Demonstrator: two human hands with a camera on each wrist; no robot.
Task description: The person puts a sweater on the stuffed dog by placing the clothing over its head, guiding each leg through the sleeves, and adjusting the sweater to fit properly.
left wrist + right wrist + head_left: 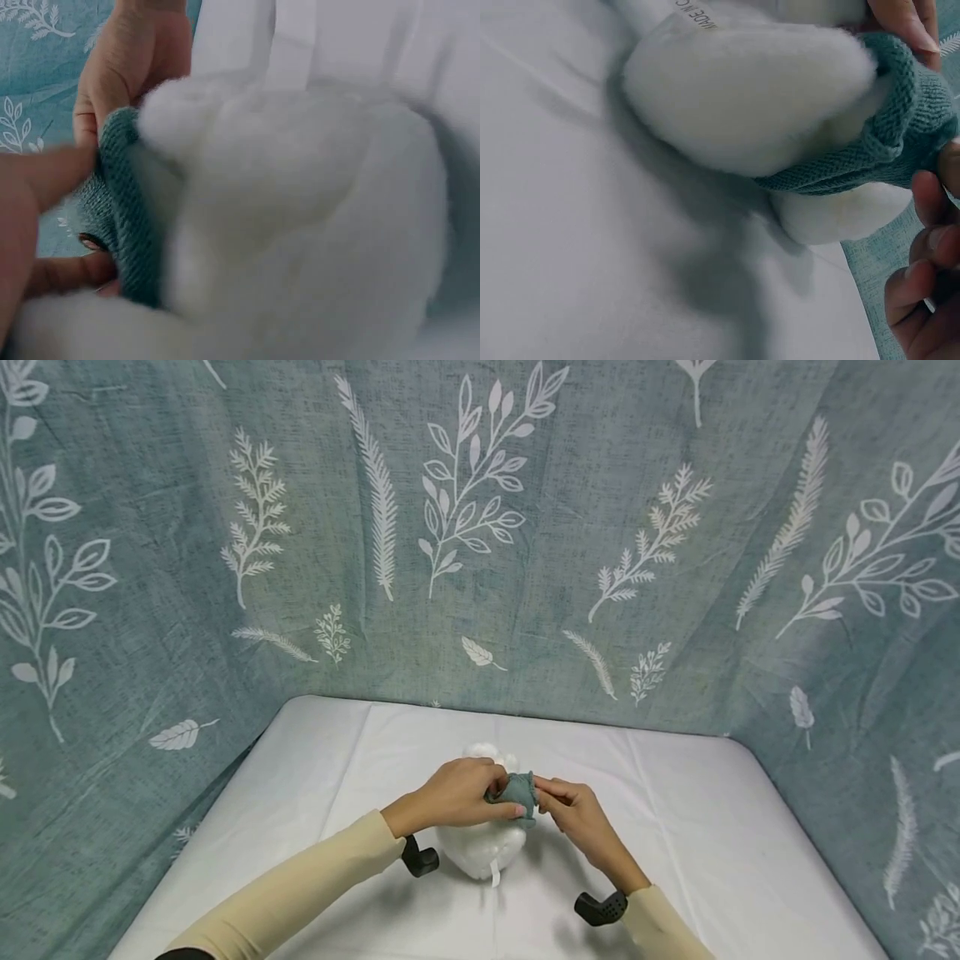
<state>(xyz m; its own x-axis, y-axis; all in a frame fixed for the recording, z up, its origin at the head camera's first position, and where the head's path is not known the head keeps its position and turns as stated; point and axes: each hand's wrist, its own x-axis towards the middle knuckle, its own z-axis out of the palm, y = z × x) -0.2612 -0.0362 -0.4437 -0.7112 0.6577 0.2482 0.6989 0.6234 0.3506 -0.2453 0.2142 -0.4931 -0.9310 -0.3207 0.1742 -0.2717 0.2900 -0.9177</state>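
Overall, a blue-green cloth (540, 627) with white leaf prints hangs behind and along both sides. Next in size, a white sheet (315, 777) covers the flat surface below, with fold lines running across it. Two cream sleeves (300, 885) reach in from the near edge, the left one showing more of its length.

The toy (476, 852), white and fluffy, rests on the sheet in front of the person, its rounded bulk nearest and smaller white tufts showing beyond the left hand (465, 793). That hand reaches over the toy and grips the knit (517, 797), fingers curled and thumb along the near side. The right hand (573, 814) comes from the other side and pinches the knit's outer edge between thumb and finger; in its wrist view the remaining fingers are bent.

The knit is teal, with a thick rolled edge, and sits partly around the toy at its right side, white plush going into its opening. A black device (600, 908) sits at each wrist. Smallest, a white tag (495, 872) sticks out from the toy's near end, printed with "MADE IN C" before the lettering is cut off.
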